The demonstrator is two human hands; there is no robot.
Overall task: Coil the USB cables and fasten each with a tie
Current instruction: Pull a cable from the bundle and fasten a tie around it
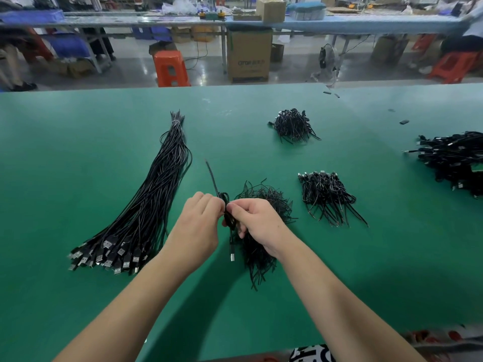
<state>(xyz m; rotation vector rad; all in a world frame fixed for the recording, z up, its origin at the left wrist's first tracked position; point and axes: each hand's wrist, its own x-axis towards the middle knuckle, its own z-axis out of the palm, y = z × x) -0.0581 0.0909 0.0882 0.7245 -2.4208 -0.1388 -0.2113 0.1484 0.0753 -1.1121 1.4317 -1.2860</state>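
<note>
Both hands meet above the green counter (pixel 78 131). The left hand (pixel 198 226) and right hand (pixel 257 222) pinch one coiled cable (pixel 228 212) between them — its plug hangs down, one end points up-left. Uncoiled cables (pixel 146 205) lie to the left; loose ties (pixel 261 231) lie under the right hand; finished coils (pixel 328 198) lie to the right.

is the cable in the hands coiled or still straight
Coiled. The USB cable is bunched into small loops between the left hand and right hand; its plug hangs below and one end sticks up.
</note>
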